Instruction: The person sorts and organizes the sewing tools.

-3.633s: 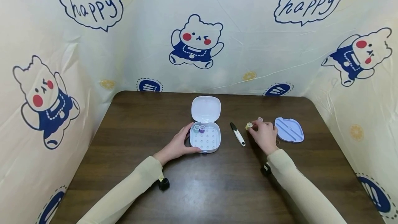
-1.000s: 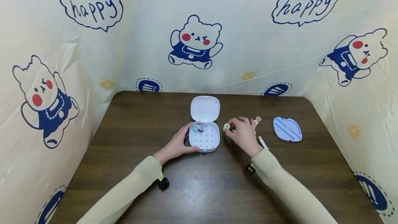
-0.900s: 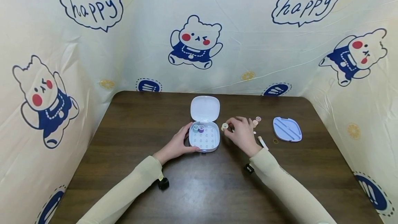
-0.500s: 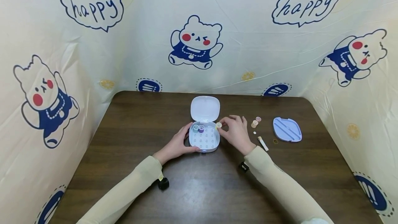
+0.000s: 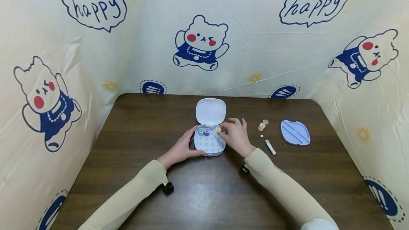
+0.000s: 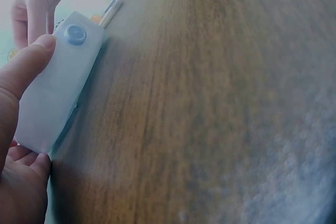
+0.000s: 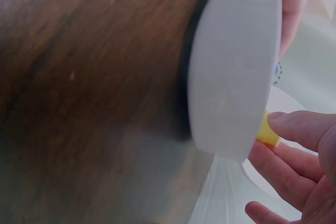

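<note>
My left hand [image 5: 183, 144] holds the left side of a white sewing box [image 5: 210, 146], its thumb at the front edge, as the left wrist view also shows. The box stands with its lid [image 5: 211, 111] raised. Inside are rows of small pegs, with a green thread spool [image 5: 201, 131] and a purple thread spool [image 5: 207, 131] on the back row. My right hand [image 5: 236, 134] pinches a yellow thread spool [image 7: 269, 130] between thumb and fingers, over the back right of the box. The spool's lower end is hidden behind the box wall in the right wrist view.
Right of the right hand lie a peach spool [image 5: 261, 127], a pink spool [image 5: 265, 121], a small white disc [image 5: 261, 136], a white stick [image 5: 270, 147] and a thin yellow ring [image 5: 283, 145]. A blue tray [image 5: 295, 132] lies farther right on the brown table [image 5: 153, 116].
My right hand has picked up the yellow spool from the right and carried it left to the box's back right. The left hand stays on the box. The black-and-white tool is now hidden.
</note>
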`<state>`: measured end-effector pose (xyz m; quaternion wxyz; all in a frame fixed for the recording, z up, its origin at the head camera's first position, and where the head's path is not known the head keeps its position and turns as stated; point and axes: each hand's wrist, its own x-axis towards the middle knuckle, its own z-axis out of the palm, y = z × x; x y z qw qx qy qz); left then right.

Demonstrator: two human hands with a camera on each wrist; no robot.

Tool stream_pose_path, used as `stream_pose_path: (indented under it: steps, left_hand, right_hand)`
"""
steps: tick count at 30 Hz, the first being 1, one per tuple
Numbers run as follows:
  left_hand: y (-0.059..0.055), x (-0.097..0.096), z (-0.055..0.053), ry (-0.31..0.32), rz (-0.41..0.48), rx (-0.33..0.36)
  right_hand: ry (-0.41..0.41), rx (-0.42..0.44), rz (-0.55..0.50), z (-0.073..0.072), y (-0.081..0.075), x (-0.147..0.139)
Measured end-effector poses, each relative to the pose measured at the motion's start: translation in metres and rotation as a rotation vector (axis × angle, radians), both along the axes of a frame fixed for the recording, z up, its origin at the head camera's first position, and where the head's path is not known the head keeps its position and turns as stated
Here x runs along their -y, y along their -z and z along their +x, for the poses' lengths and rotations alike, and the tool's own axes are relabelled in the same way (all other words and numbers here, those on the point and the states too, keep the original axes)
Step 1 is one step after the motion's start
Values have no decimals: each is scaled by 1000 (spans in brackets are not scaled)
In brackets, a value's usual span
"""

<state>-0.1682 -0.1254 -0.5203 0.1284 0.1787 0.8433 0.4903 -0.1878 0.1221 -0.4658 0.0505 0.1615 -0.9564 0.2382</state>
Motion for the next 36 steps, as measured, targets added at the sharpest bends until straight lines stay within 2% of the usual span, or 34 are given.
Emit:
stream_pose_path:
  steps: [8, 15, 36]
  left_hand:
    - [1, 1, -2, -4, 3, 0]
    - [-1, 1, 0, -3, -8, 13]
    - [0, 2, 0, 1, -4, 17]
  right_hand:
    - [0, 13, 47, -6, 9, 9]
    - [9, -3, 82, -7, 12, 14]
    - [0, 32, 85, -9, 18, 22]
